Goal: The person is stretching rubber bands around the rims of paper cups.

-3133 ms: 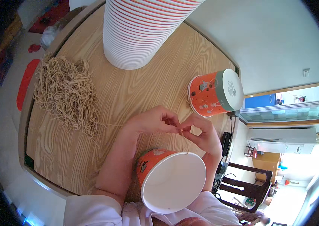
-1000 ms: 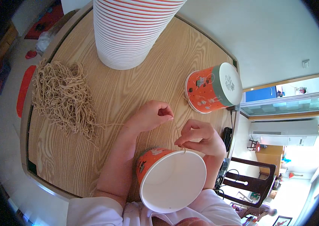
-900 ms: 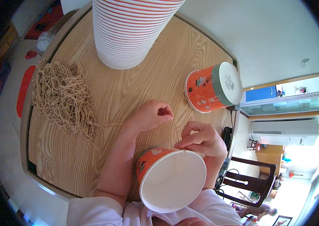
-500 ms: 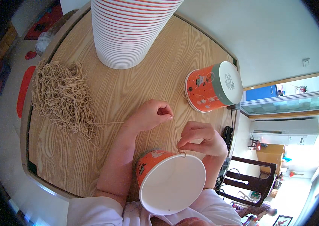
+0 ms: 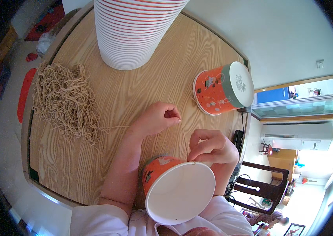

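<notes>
An orange paper bucket (image 5: 180,192) with a white inside lies tilted against my body, its mouth facing up toward me. A small dark hole shows near its lower rim. My left hand (image 5: 162,118), above the table, pinches one end of a thin tan string (image 5: 183,135). The string runs down taut to the bucket's upper rim. There my right hand (image 5: 211,147) pinches the string at the rim with thumb and forefinger. To the left, a tangled heap of tan string (image 5: 66,102) lies on the table, with a strand trailing toward my left forearm.
A tall stack of white paper buckets (image 5: 135,35) stands at the far side of the wooden table (image 5: 166,74). Another orange bucket (image 5: 217,90) rests upside down at the right, with string at its rim. Beyond the right edge are cables and a dark chair (image 5: 260,187).
My right hand has moved slightly down onto the bucket's rim, drawing the small string loop there closer to the rim. My left hand has barely moved.
</notes>
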Tool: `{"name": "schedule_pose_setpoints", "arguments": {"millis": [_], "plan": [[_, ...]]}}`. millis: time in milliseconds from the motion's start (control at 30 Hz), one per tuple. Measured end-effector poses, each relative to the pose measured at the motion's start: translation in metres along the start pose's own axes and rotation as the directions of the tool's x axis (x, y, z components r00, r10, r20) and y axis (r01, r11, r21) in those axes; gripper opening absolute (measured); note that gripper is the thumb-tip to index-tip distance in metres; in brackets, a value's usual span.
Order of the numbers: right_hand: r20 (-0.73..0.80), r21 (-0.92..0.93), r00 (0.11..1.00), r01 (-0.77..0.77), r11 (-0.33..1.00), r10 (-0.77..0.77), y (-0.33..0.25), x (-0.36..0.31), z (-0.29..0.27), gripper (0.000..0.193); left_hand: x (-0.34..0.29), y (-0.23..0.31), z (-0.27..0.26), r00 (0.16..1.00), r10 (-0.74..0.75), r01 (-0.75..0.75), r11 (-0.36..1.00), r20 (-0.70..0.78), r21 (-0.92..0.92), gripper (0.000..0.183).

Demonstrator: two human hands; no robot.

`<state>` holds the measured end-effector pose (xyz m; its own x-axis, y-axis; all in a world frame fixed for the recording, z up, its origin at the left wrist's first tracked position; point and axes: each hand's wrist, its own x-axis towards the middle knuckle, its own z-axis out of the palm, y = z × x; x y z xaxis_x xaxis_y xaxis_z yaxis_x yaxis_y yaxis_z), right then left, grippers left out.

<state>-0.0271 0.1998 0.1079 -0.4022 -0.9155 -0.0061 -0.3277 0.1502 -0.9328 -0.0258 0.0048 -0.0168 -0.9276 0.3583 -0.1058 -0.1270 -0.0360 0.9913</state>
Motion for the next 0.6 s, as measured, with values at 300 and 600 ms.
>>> {"name": "schedule_pose_setpoints", "arguments": {"millis": [300,600], "plan": [[0.036,-0.036,0.999,0.018,0.999,-0.016,-0.004,-0.002,0.000,0.011,0.000,0.005,-0.003,0.999,-0.005,0.004,1.000,0.036,0.031,0.011],[-0.100,-0.286,0.990,0.065,0.956,-0.097,-0.041,0.010,0.009,0.034,-0.002,0.013,-0.004,0.998,-0.026,0.027,1.000,0.063,-0.007,0.009]]}}
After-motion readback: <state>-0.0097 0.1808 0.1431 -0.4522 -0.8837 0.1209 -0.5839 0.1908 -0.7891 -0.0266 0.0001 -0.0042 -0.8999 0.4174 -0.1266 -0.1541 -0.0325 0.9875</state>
